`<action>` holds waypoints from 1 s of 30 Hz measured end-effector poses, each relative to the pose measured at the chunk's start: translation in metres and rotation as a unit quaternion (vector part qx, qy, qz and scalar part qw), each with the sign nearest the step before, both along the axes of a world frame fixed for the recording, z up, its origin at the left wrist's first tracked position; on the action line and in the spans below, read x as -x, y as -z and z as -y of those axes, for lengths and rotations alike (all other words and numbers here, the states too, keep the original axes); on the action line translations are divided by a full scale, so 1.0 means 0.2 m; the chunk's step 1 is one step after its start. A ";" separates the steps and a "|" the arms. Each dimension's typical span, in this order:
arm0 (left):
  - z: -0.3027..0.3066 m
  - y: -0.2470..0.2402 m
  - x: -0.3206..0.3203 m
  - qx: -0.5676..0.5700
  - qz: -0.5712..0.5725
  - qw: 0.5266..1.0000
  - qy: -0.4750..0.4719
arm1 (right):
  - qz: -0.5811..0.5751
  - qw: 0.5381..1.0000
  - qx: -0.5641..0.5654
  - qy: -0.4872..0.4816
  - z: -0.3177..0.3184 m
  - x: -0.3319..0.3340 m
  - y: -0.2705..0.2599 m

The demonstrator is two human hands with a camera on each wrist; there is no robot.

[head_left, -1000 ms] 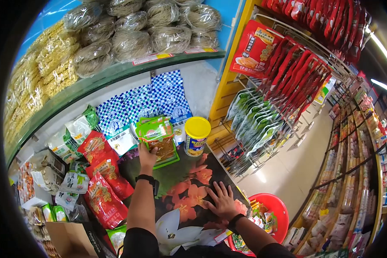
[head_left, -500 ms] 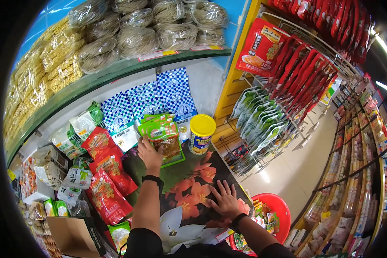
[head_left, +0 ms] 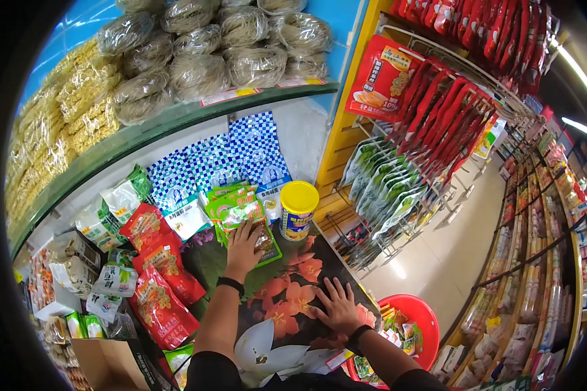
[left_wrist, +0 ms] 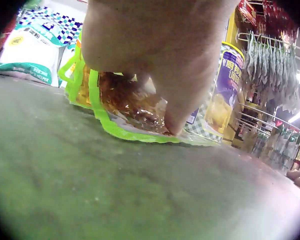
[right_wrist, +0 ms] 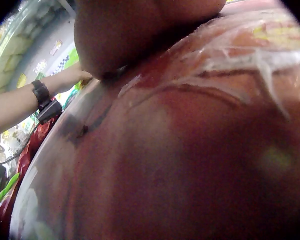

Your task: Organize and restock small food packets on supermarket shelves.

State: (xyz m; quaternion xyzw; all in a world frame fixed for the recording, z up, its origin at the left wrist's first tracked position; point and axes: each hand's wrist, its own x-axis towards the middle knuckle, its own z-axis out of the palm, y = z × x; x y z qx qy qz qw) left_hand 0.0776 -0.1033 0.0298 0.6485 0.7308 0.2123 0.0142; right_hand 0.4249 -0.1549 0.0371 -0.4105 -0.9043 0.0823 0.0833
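Note:
My left hand [head_left: 242, 253] rests with extended fingers on the front of a small pile of green-edged packets [head_left: 240, 203]. In the left wrist view that hand [left_wrist: 155, 45] arches over the top packet [left_wrist: 130, 102], which has brown contents behind a clear window, and a fingertip touches it near its lower edge. Just right of the pile stands a tub with a yellow lid [head_left: 299, 212]. On the flowered tabletop [head_left: 261, 277] lies my right hand [head_left: 339, 310], fingers spread and holding nothing; the right wrist view shows only part of it [right_wrist: 145, 32], close up.
Blue-checked bags [head_left: 210, 163] lean behind the packets. Red bags [head_left: 163, 306] and an open carton [head_left: 107, 362] are at the left. A red basket [head_left: 430, 326] with small packets sits beyond the right table edge. Red packets [head_left: 379, 78] hang at the upper right.
My left hand has moved from the left side of the packet pile rightward onto the front of the top packet. The right hand stays on the tabletop.

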 end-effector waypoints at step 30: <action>-0.01 -0.05 -0.09 0.055 -0.062 0.995 -0.054 | 0.027 0.998 0.038 -0.052 -0.09 -0.08 0.14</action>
